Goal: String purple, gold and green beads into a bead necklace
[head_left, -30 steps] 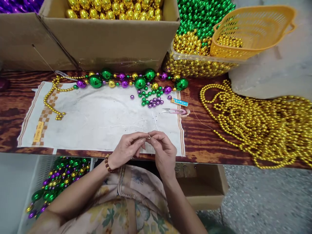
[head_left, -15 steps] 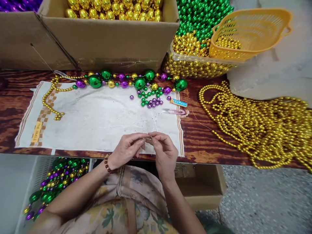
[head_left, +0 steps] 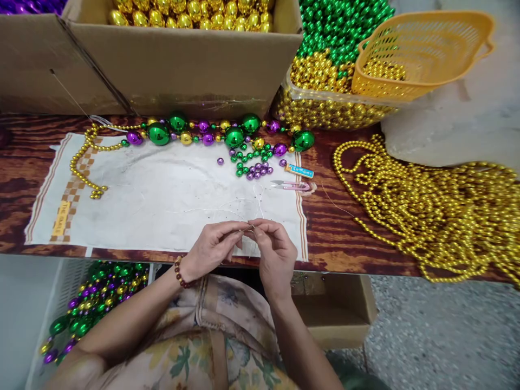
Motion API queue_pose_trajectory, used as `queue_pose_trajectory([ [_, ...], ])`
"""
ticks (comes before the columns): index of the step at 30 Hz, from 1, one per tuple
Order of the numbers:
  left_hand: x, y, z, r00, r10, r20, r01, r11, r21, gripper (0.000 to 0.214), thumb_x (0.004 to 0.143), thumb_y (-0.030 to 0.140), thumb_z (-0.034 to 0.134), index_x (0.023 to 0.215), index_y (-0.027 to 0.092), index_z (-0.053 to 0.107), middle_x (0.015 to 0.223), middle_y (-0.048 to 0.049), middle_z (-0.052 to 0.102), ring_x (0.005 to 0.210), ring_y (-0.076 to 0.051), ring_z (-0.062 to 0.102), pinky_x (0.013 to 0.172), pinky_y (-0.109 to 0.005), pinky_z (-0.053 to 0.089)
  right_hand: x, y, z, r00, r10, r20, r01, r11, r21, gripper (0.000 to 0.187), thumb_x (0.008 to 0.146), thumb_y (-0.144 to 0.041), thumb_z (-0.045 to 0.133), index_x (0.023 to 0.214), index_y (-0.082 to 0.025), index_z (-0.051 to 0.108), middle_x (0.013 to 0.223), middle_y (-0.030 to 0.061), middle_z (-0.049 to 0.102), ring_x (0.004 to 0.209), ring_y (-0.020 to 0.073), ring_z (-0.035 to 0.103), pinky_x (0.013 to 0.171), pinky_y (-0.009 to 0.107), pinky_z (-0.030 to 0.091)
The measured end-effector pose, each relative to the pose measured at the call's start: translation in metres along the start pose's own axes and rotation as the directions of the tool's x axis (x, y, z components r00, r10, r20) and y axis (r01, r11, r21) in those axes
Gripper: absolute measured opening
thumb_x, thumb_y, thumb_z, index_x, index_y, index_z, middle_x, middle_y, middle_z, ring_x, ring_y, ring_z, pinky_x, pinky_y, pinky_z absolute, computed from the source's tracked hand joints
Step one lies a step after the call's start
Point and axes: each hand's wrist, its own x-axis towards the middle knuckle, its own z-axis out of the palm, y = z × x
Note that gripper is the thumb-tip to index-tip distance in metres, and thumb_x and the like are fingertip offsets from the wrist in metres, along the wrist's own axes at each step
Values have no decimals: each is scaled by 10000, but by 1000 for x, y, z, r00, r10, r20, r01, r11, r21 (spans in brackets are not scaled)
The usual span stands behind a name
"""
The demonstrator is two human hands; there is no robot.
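Observation:
My left hand (head_left: 213, 246) and my right hand (head_left: 278, 260) meet over the front edge of a white towel (head_left: 162, 189). Both are closed in a fingertip pinch on thin thread, though its exact ends between the fingers are too small to make out. Loose white thread (head_left: 260, 201) trails across the cloth just beyond the fingertips. Behind it lie small purple beads (head_left: 260, 171) and small green beads (head_left: 244, 158). Along the towel's far edge runs a strand of larger green, purple and gold beads (head_left: 234, 137). Pink-handled thread snips (head_left: 290, 185) rest to the right.
Gold bead strings (head_left: 430, 216) heap on the right of the table. Behind stand a cardboard box (head_left: 182, 65) of gold beads and a yellow basket (head_left: 426, 49). A slim blue-and-orange object (head_left: 300, 171) lies near the snips. Below are a white crate (head_left: 51, 314) and an open carton (head_left: 333, 330).
The view has shifted very slightly. Both hands stay pinched together at nearly the same spot, with only tiny finger movement.

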Motion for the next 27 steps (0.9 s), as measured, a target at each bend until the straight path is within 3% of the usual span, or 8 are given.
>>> queue_pose_trajectory([
  [12,1,0,1,1000,11,0,-11,999,47,313,978,311,514,1184,141,676,746,-12,630,457,-44,522,476,-166,470,2,1,1,1000,9,-8,-9,1000,13,142,873,-331,678,858,-191,679,928,30,674,866,153,628,839,329,547],
  [16,4,6,-1,986,168,11,-166,961,223,269,983,242,491,1136,141,687,766,-26,653,519,-60,543,543,-181,478,4,1,-3,999,36,8,-36,998,50,130,843,-324,711,878,-200,700,912,21,689,867,152,638,836,316,548],
  [19,6,10,-5,950,300,83,-306,857,414,253,971,174,482,1115,136,686,777,-45,667,667,-105,609,643,-207,501,8,1,-6,996,53,67,-57,997,56,119,829,-314,723,859,-200,706,884,14,698,838,145,644,815,303,549],
  [22,8,12,-7,919,347,186,-391,753,528,281,966,129,455,1149,135,668,825,-62,685,732,-122,635,681,-224,514,14,-4,-5,993,51,110,-52,999,9,112,825,-302,716,814,-190,708,845,14,702,819,146,644,800,297,541],
  [24,9,13,-9,909,352,223,-414,710,569,296,967,119,441,1166,137,659,835,-62,691,740,-125,644,687,-232,520,21,-11,-8,999,16,44,-17,1000,12,105,813,-283,713,781,-184,697,856,20,712,843,156,657,824,314,536],
  [26,9,18,-12,907,362,216,-418,696,584,290,971,132,442,1161,137,661,832,-59,695,740,-125,647,686,-236,524,31,-19,-24,986,-85,-146,88,996,18,90,787,-264,715,763,-183,683,854,22,713,840,165,669,837,342,537],
  [27,8,23,-15,911,367,188,-405,709,578,280,974,145,451,1158,136,662,820,-54,694,726,-120,644,678,-232,523,36,-23,-39,952,-151,-266,157,988,2,84,769,-259,717,760,-185,678,839,21,708,819,168,672,833,357,540],
])
